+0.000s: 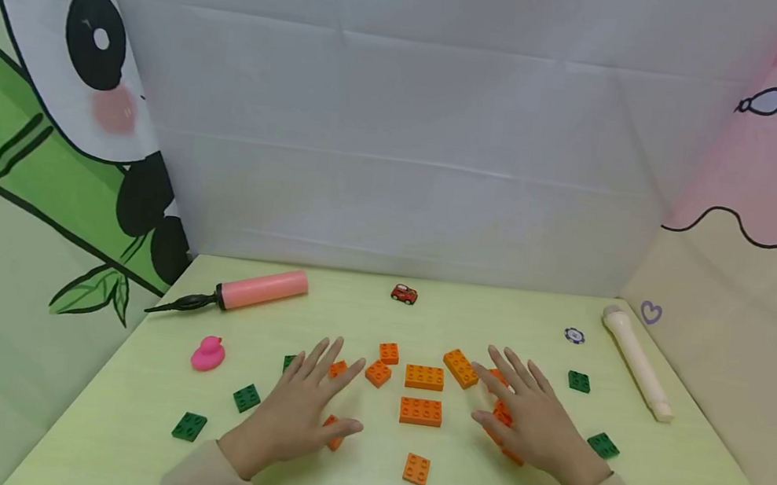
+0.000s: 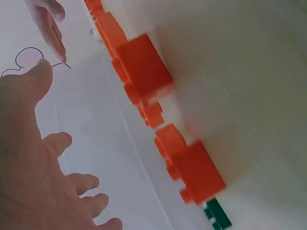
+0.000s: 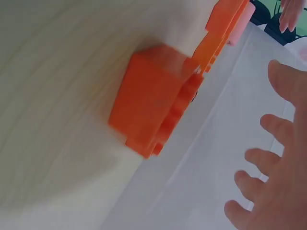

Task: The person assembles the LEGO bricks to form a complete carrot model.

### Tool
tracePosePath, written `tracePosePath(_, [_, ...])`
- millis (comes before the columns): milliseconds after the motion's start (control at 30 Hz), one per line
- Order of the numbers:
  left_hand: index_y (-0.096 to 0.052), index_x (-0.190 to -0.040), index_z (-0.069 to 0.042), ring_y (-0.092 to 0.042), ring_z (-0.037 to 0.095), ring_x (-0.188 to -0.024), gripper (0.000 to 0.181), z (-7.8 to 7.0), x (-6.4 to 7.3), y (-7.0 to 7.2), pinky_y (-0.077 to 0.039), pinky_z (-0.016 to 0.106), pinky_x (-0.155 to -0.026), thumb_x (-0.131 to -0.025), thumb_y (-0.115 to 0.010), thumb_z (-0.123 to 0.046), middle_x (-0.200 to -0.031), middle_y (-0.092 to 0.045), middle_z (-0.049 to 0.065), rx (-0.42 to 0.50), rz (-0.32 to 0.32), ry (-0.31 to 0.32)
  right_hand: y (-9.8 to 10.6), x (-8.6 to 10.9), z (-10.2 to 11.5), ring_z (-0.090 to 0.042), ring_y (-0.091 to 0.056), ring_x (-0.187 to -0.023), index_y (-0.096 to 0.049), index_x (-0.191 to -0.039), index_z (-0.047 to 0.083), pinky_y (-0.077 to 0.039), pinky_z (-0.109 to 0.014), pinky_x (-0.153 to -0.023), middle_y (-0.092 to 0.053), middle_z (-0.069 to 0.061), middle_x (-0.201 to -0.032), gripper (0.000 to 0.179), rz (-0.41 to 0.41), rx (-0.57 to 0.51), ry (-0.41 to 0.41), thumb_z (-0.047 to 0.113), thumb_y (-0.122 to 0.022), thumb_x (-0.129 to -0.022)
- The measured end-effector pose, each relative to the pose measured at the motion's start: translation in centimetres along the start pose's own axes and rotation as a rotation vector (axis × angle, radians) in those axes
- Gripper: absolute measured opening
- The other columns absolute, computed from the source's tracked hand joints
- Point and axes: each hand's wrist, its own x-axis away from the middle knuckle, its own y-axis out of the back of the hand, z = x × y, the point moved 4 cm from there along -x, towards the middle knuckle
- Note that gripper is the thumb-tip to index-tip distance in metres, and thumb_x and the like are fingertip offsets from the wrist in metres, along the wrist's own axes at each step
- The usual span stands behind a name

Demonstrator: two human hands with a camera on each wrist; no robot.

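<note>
My left hand (image 1: 299, 416) hovers over the table's left middle, fingers spread and holding nothing. Partly beneath it shows a small orange brick (image 1: 334, 433), and another peeks out past the fingers. Palm down, my right hand (image 1: 531, 422) hangs over several orange bricks (image 1: 502, 414) and hides part of them. Between the hands lie two long orange bricks (image 1: 421, 412), one behind the other, with a slanted long brick (image 1: 460, 369) beside the rear one. Nearer to me sits a square orange brick (image 1: 417, 470). In the right wrist view, an orange brick (image 3: 148, 96) stands apart from the fingers.
Green bricks (image 1: 189, 426) lie on both sides. At left are a pink rubber duck (image 1: 208, 354) and a pink hand pump (image 1: 264, 289). A red toy car (image 1: 404, 294) stands at the back. At right lie a round chip (image 1: 574, 335) and a cream-coloured rod (image 1: 637, 363).
</note>
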Motion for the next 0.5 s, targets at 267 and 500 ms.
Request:
tracePosePath(267, [-0.023, -0.159, -0.035, -0.011, 0.032, -0.153, 0.078, -4.0, -0.7, -1.9, -0.024, 0.064, -0.114, -0.093, -0.052, -0.066, -0.167, -0.011, 0.006, 0.073, 0.064, -0.161, -0.8, -2.3, 3.0, -0.030, -0.045, -0.136, -0.049, -0.149, 0.024, -0.038, -0.056, -0.109, -0.050, -0.004, -0.148, 0.058, 0.024, -0.138, 0.039, 0.039, -0.066, -0.096])
tracePosePath(500, [-0.046, -0.149, -0.020, -0.042, 0.025, -0.140, 0.068, -7.5, -1.6, -2.7, -0.038, 0.047, -0.112, -0.094, -0.058, -0.058, -0.151, -0.046, 0.006, 0.077, 0.112, -0.339, -2.2, -3.3, 3.6, -0.029, -0.055, -0.127, -0.057, -0.141, 0.021, -0.046, -0.053, -0.102, -0.058, -0.004, -0.139, 0.047, 0.143, -0.176, 0.003, 0.035, -0.066, -0.096])
